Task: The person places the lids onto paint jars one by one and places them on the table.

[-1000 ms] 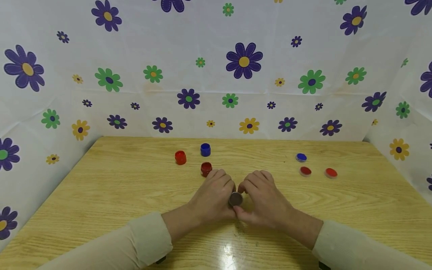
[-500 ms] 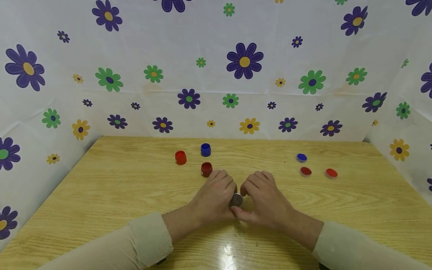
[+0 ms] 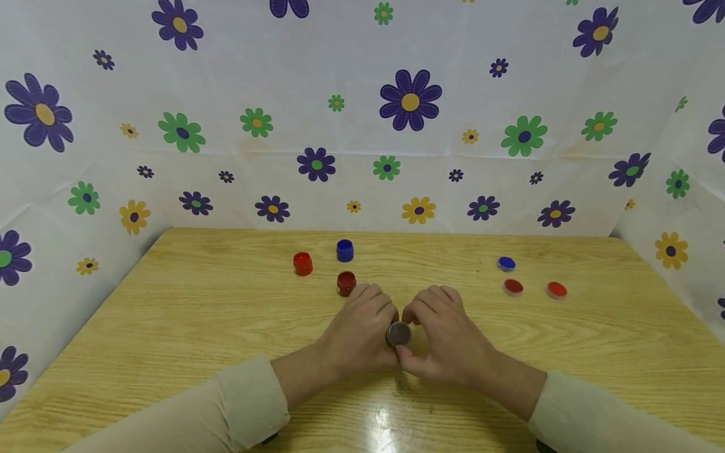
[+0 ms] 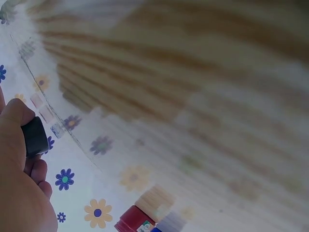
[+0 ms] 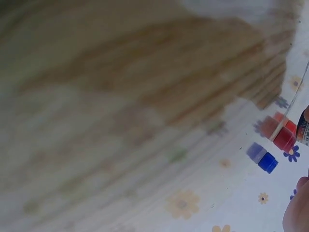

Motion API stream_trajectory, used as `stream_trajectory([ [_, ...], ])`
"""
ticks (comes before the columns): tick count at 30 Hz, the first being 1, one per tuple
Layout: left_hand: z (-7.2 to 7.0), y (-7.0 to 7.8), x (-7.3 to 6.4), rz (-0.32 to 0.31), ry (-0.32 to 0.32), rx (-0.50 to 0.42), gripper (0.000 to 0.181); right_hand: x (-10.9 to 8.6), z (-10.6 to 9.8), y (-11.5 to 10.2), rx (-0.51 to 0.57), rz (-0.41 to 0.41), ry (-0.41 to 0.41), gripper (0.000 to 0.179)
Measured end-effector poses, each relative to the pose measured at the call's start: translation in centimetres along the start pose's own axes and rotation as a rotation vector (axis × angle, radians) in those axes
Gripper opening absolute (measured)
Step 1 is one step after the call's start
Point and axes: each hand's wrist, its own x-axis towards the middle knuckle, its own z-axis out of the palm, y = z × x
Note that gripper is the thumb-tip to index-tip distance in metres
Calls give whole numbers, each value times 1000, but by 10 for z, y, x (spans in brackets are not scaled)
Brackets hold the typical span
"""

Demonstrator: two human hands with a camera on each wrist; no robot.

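My left hand [image 3: 362,327] grips a small black paint jar [image 4: 35,137], its fingers curled round the far side. The jar's round, dark grey lid [image 3: 399,335] faces up between the two hands in the head view. My right hand [image 3: 450,333] pinches the lid's edge, thumb at the near side and bent forefinger at the far side. The jar's printed label shows at the edge of the right wrist view. Just beyond my left fingers stands an open dark red paint jar [image 3: 347,284]. Most of the black jar's body is hidden by the hands in the head view.
An open red paint jar [image 3: 303,264] and an open blue paint jar [image 3: 345,251] stand farther back on the wooden table [image 3: 226,302]. Toward the right lie a blue lid [image 3: 506,264], a dark red lid [image 3: 513,287] and a red lid [image 3: 557,290]. Flower-printed cloth surrounds the table.
The right thumb and forefinger shift slightly round the lid, drawing back a little and then closing on it again. The lid's tilt changes slightly. The other jars and lids stay put.
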Motion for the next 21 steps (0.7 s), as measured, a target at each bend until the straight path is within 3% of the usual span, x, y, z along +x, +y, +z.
stream_trajectory([
  [7,-2,0,0,7,-7,32,39,1,2,-1,-71,-42,50,35],
  [21,-4,0,0,-20,-24,19,30,1,1,-3,-85,11,52,40],
])
